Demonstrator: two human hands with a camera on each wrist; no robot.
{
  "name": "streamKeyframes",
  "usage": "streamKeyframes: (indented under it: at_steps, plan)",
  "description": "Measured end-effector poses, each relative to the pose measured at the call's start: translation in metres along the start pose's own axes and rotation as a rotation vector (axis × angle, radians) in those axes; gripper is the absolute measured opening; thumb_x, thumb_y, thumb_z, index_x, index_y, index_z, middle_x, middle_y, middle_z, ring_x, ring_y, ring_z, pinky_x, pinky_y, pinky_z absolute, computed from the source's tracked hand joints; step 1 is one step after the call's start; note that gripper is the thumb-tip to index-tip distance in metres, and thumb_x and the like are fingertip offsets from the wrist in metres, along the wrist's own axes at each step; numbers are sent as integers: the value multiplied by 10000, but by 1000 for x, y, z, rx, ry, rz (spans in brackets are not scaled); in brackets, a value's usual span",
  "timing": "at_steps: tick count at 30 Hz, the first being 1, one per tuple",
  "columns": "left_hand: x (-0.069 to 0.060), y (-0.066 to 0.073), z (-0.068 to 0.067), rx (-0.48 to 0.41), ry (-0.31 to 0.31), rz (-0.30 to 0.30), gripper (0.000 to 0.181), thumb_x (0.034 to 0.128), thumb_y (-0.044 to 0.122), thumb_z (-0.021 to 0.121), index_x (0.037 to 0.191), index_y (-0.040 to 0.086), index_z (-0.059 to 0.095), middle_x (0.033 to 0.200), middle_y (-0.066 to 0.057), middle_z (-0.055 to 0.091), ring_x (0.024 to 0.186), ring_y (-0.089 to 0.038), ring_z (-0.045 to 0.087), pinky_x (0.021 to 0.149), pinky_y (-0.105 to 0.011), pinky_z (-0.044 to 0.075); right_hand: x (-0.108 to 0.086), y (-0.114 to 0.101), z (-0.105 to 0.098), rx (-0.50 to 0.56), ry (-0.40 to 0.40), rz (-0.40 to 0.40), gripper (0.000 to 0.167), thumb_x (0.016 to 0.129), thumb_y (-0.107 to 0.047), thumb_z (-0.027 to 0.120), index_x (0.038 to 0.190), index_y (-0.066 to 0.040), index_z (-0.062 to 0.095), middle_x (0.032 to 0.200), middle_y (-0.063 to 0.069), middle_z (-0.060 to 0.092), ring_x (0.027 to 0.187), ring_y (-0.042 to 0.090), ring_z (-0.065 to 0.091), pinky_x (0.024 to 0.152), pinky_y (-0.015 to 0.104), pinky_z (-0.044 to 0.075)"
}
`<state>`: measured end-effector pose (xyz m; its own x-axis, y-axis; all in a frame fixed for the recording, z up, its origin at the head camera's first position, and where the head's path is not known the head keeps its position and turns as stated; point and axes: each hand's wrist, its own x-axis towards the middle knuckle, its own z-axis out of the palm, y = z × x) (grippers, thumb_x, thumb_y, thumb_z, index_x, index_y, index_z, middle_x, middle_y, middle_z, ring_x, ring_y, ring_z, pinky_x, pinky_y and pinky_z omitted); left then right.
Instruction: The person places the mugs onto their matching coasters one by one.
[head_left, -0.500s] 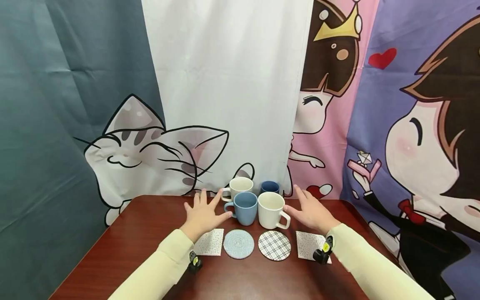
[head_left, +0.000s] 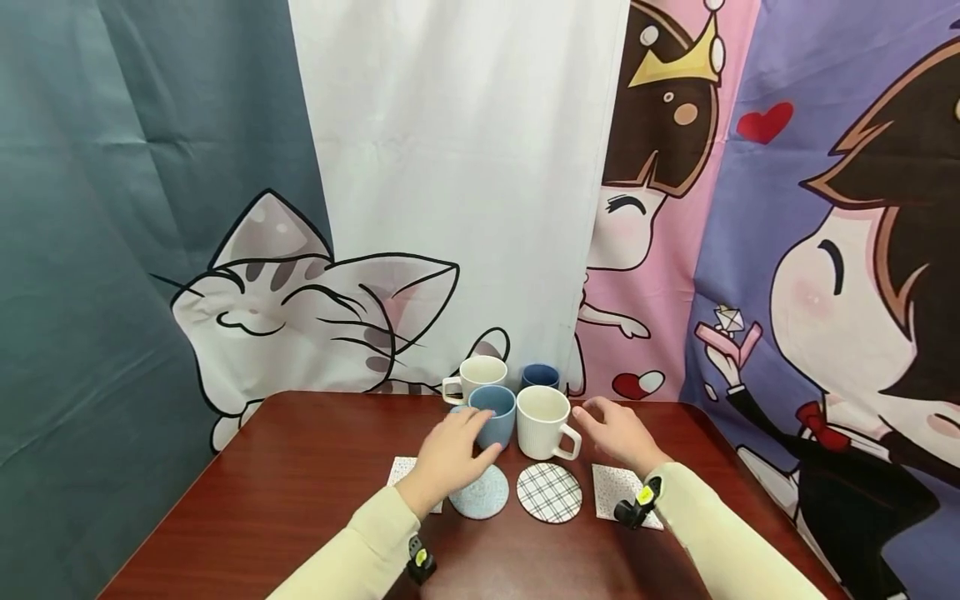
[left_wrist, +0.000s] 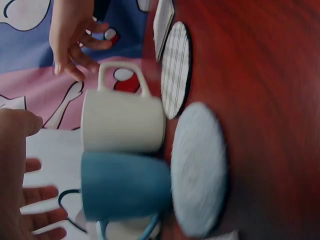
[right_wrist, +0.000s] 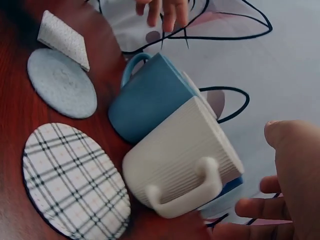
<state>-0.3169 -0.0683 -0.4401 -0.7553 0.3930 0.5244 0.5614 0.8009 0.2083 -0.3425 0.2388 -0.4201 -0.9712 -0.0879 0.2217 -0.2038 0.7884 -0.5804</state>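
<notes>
Left hand (head_left: 447,457): fingers parted, holding nothing, near the blue mug (head_left: 498,427)
Right hand (head_left: 621,433): fingers loosely bent, empty, right of the ribbed mug (head_left: 538,427)
Blue mug: left, beyond pale-blue coaster (head_left: 482,495)
Ribbed mug: right, beyond plaid coaster (head_left: 549,493)

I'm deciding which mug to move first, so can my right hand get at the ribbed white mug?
Probably yes: the right hand is close beside the ribbed white mug, its handle points to that side, and nothing shows between them.
</notes>
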Motion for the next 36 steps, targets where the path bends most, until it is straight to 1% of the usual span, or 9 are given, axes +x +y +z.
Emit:
streamKeyframes:
  at_steps: [3, 6, 10, 15, 18, 21, 26, 30, 36]
  plan:
    - [-3, 11, 11, -29, -49, 29, 453, 943, 414, 651, 1327, 172, 642, 1292, -31, 635, 1179, -251, 609, 965, -458, 516, -1, 4, 9, 101, -38, 71, 404, 1001, -448, 600, 1199, -103, 671, 1080, 103, 698, 764, 253, 701, 714, 400, 595]
    - [-6, 19, 22, -43, -93, 39, 427, 943, 416, 646, 1303, 188, 658, 1291, -2, 633, 1180, -222, 605, 973, -430, 513, -2, 5, 16, 157, -62, 106, 396, 997, -432, 614, 1180, -87, 678, 991, 106, 685, 686, 271, 694, 619, 372, 588]
    - [-11, 28, 36, -58, -140, 48, 429, 931, 424, 656, 1292, 191, 666, 1286, 15, 637, 1181, -201, 604, 968, -402, 516, -2, 7, 25, 158, -68, 130, 381, 1001, -421, 609, 1146, -79, 692, 822, 92, 657, 647, 281, 673, 557, 355, 549]
    - [-18, 35, 51, -86, -166, 94, 447, 910, 398, 683, 1288, 159, 671, 1262, 3, 657, 1158, -204, 620, 948, -382, 524, 0, 10, 34, 223, -53, 146, 329, 1016, -374, 598, 1028, -65, 708, 713, 89, 652, 595, 272, 659, 555, 434, 558]
    - [-20, 40, 58, -108, -194, 97, 471, 913, 388, 678, 1308, 133, 659, 1271, -4, 654, 1155, -202, 624, 941, -383, 528, 1, 13, 38, 258, -45, 146, 326, 1025, -361, 587, 942, -69, 706, 716, 95, 673, 568, 239, 653, 550, 457, 561]
    - [-21, 44, 64, -127, -220, 84, 483, 919, 388, 665, 1329, 134, 646, 1295, -9, 645, 1170, -190, 625, 943, -379, 530, 1, 16, 42, 267, -39, 150, 353, 1027, -372, 582, 904, -63, 702, 731, 94, 684, 561, 211, 648, 527, 436, 555]
    - [-21, 46, 71, -129, -216, 100, 465, 916, 375, 664, 1320, 145, 651, 1283, -8, 655, 1147, -181, 643, 933, -369, 534, 4, 19, 48, 284, -55, 171, 400, 1015, -395, 593, 922, -29, 724, 720, 71, 680, 566, 201, 643, 494, 367, 527]
    - [-22, 44, 76, -127, -200, 106, 439, 904, 371, 678, 1289, 161, 672, 1257, 3, 670, 1122, -175, 654, 920, -376, 537, 5, 19, 52, 319, -74, 185, 399, 1018, -396, 583, 915, -40, 730, 752, 64, 688, 568, 205, 647, 485, 348, 519]
    - [-22, 44, 80, -120, -264, 79, 423, 903, 392, 673, 1272, 185, 678, 1281, 9, 658, 1144, -186, 642, 910, -416, 526, 3, 18, 60, 451, -115, 228, 458, 1054, -406, 499, 942, -9, 697, 786, 92, 692, 568, 217, 655, 474, 331, 494]
